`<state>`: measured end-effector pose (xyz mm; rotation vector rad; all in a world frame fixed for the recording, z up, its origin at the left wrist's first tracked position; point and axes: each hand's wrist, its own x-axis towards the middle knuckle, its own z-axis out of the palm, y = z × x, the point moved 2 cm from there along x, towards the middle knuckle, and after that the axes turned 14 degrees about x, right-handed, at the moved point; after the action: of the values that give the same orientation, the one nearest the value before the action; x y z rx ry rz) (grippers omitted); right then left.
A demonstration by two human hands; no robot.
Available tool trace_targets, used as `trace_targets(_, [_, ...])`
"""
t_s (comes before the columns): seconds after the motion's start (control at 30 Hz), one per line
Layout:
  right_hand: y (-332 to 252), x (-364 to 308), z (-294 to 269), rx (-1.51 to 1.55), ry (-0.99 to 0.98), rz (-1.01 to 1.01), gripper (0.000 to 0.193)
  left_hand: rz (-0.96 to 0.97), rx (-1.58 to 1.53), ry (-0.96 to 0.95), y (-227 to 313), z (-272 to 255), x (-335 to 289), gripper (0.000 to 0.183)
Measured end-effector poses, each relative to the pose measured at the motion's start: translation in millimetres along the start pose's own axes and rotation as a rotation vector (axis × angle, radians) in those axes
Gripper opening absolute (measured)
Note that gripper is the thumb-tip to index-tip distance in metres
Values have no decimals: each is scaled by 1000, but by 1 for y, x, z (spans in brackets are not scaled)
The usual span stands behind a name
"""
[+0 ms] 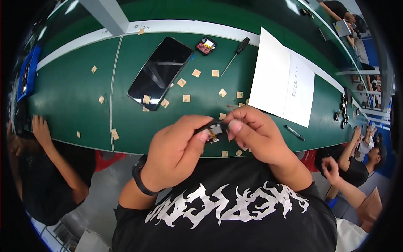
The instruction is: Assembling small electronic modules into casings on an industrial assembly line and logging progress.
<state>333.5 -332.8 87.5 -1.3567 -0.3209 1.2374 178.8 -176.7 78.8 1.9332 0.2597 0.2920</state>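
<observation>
With my left hand (173, 148), I grip the small electronic assembly (215, 129) between thumb and fingers, holding it just above the near edge of the green table (75, 107), in front of my chest. Its grey block and some gold-coloured parts face up. My right hand (257, 132) is pinched at the right side of the assembly, closed on a thin piece (231, 111) that projects past the fingers; I cannot tell its kind, nor whether it touches the assembly. To work well at this point, I should keep the left thumb on the rim, clear of the exposed parts, and hold the assembly firmly without squeezing it. I should move the right fingertips in small increments, applying light pressure only, since a slip could bend or scratch something delicate. Bracing both wrists against the table edge would reduce tremor, and tilting the open face toward my eyes would keep the contact area visible. The loose tan squares (186, 98) lie near my hands; I should keep my fingers off them. The screwdriver (236, 53) lies well apart, beyond them.
</observation>
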Motion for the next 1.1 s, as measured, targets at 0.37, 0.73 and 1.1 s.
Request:
trace_targets(0.37, [6,-13,-20,-575,41,-529,57,-616,341,725,-132,-180,-63,31])
trace_targets(0.73, [76,-118,-158,-1342,270,-897,43,-613,1515,898,-74,-145,-20,57])
trace_targets(1.1, [110,-205,-259,-810,1315,-1148,17,650,824,-604,77,160,61,42])
